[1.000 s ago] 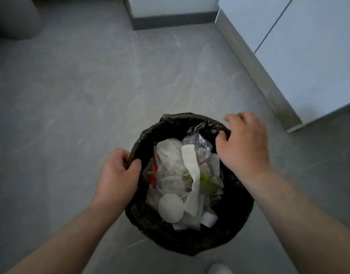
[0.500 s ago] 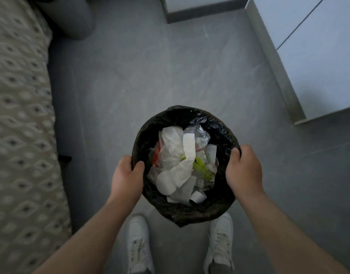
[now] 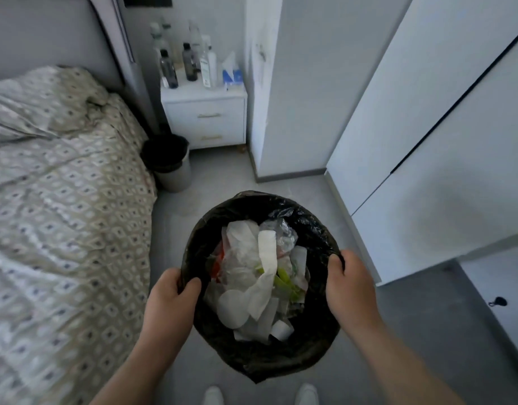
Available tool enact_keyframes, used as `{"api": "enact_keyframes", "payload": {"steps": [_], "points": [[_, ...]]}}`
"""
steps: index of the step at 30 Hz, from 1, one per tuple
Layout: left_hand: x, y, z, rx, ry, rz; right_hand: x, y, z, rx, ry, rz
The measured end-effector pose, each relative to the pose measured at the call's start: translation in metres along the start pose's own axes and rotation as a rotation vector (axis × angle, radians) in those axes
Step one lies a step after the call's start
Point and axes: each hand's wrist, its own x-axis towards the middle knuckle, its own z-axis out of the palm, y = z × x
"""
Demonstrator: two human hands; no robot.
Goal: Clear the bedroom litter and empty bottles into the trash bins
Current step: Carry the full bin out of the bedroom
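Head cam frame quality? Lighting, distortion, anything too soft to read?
Head view: dim, flat, bluish light with no harsh glare; the wide-angle lens makes the white wardrobe doors lean and bow; the cluster of bottles on the white nightstand is soft, labels unreadable; the black-lined trash bin, gripped at its rim by the left hand and right hand, is reasonably sharp.
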Motion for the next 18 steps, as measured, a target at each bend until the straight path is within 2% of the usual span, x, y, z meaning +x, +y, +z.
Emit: {"api": "enact_keyframes", "payload": {"steps": [3,8,13,18], "points": [[-0.027,0.039,-0.037,-0.08,0.042,0.008,-0.022,-0.054,-0.03,0.068,0.054,0.008],[-0.048,0.08,-0.083,-0.163,0.051,0.066,-0.047,-0.112,-0.067,0.096,0.042,-0.022],[-0.05,0.125,-0.091,-0.193,-0.024,0.191,-0.062,-0.125,-0.104,0.127,0.123,0.022],[-0.058,0.173,-0.054,-0.168,-0.175,0.278,-0.067,-0.105,-0.155,0.148,0.246,0.105]]}}
